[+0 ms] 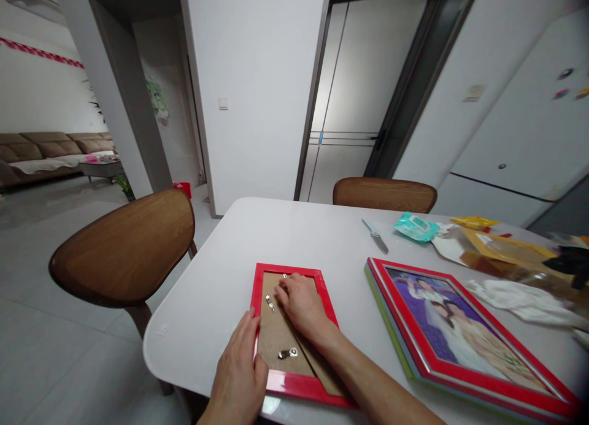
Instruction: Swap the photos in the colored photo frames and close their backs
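Observation:
A red picture frame (pixel 330 301) lies face down on the table, its brown backing board (pixel 271 333) showing. Metal clips sit on that board: one clip (pixel 288 353) near the bottom, another clip (pixel 270 303) at the left, and one partly covered at the top. A brown stand leg (pixel 317 360) runs down the back, partly under my right forearm. My left hand (pixel 242 360) grips the frame's left edge, its thumb by the lower left corner. With curled fingers, my right hand (pixel 299 305) is closed over the upper board; what its fingertips hold, if anything, is hidden.
To the right, a red-framed photo (pixel 453 327) lies face up on a green-edged frame (pixel 398 342). Beyond are a knife (pixel 376 236), a teal packet (pixel 416 227), white cloth (pixel 519 299) and brown packaging (pixel 494 247). Wooden chairs stand at the left (pixel 129 253) and far side (pixel 384 195).

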A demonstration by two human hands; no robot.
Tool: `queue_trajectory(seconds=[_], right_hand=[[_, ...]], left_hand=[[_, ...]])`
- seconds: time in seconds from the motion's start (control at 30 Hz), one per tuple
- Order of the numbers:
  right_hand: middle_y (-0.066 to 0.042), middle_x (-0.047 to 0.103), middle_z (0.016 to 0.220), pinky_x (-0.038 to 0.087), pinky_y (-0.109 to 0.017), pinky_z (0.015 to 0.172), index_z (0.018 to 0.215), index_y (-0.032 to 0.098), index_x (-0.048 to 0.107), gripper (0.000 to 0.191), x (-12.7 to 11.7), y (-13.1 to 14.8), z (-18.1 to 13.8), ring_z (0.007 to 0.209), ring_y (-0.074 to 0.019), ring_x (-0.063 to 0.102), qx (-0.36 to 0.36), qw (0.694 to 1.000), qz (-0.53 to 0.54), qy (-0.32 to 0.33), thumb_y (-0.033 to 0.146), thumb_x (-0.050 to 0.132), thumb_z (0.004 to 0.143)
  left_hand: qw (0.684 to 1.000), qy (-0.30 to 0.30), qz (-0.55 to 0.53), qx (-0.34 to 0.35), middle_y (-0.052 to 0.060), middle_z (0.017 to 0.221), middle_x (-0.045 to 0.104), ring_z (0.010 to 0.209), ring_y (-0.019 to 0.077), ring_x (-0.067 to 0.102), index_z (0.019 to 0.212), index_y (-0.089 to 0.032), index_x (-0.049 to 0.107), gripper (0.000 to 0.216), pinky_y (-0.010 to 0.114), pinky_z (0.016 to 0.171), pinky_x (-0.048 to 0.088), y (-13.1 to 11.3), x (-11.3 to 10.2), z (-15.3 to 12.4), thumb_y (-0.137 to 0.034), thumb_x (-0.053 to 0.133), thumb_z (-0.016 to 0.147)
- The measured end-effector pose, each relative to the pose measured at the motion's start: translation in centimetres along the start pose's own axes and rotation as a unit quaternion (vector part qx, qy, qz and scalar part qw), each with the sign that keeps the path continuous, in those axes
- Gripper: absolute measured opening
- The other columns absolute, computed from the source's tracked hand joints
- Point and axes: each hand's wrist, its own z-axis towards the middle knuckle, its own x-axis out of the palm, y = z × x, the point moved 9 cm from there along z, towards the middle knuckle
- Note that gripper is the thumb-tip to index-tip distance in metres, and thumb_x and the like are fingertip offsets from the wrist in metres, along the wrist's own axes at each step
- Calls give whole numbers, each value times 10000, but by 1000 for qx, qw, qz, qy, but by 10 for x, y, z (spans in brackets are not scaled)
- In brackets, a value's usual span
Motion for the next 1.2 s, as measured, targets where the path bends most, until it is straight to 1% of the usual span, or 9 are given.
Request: queue_trajectory(seconds=[0.13, 0.27, 0.37, 0.53, 0.7, 0.83, 0.97, 1.07, 1.2], right_hand=[[-110, 554, 881, 326, -291, 765, 868, 133, 619, 296, -3, -25, 7, 874, -196, 468, 38, 999, -11, -11, 267, 358, 830], [-77, 553, 904, 332, -268, 752, 986, 210, 601, 278, 0, -25, 10, 861, -171, 476, 34, 999, 0, -3, 236, 383, 816], [-72, 560, 907, 332, -275, 759, 991, 215, 600, 273, -6, -20, 8, 862, -174, 479, 30, 1000, 8, -1, 222, 410, 795], [-67, 561, 949, 338, -294, 771, 1023, 193, 554, 296, -26, -14, -23, 889, -185, 476, 12, 1000, 26, -8, 310, 437, 777], [-60, 552, 861, 370, -299, 703, 950, 210, 572, 303, -25, -14, -62, 796, -195, 500, 10, 999, 28, 31, 350, 532, 685], [-71, 558, 891, 378, -279, 744, 974, 179, 563, 327, -25, -20, -63, 840, -187, 506, 32, 997, 69, 30, 239, 519, 655], [-73, 573, 888, 387, -299, 770, 953, 160, 583, 340, -46, -18, -55, 843, -194, 509, 42, 995, 93, 13, 212, 531, 621], [-59, 566, 857, 398, -301, 747, 904, 179, 598, 282, -68, -2, -54, 822, -186, 508, 27, 993, 115, -4, 216, 541, 630], [-41, 562, 877, 412, -267, 714, 945, 203, 566, 253, -83, 17, -57, 795, -152, 515, -23, 980, 196, -18, 273, 513, 709]], left_hand=[[1000, 0, 0, 13, 152, 1259, 431, 1168, 214, 387, 1175, -80, 416, 528, 401, 963, 350, -1, 1, 0, -48, 362, 651], [1000, 9, 10, 23, 167, 1263, 422, 1170, 213, 385, 1172, -55, 415, 526, 397, 966, 345, -2, 2, 1, -42, 350, 650], [1000, 22, 14, 16, 185, 1265, 411, 1177, 215, 374, 1179, -19, 400, 534, 399, 977, 329, -3, 2, 2, -39, 338, 649], [1000, 22, 2, 8, 167, 1263, 420, 1175, 208, 378, 1194, -32, 388, 537, 389, 981, 329, -4, 0, -1, -56, 350, 659], [1000, 13, -21, 11, 137, 1270, 422, 1174, 204, 379, 1200, -81, 389, 529, 392, 980, 332, -5, 2, -2, -75, 377, 672], [998, 13, -63, 0, 123, 1256, 439, 1155, 210, 399, 1199, -122, 390, 480, 419, 971, 333, -5, -2, 0, -137, 412, 720], [987, 14, -153, -51, 121, 1196, 489, 1118, 227, 434, 1148, -135, 446, 420, 432, 959, 326, -4, -12, 8, -252, 464, 745], [946, 13, -305, -109, 110, 1085, 568, 1026, 228, 514, 1089, -126, 481, 397, 406, 907, 379, -5, -16, 17, -308, 492, 736], [809, 50, -545, -213, 48, 837, 667, 765, 202, 630, 1075, -134, 457, 410, 327, 672, 499, 4, -9, 24, -328, 523, 721]])
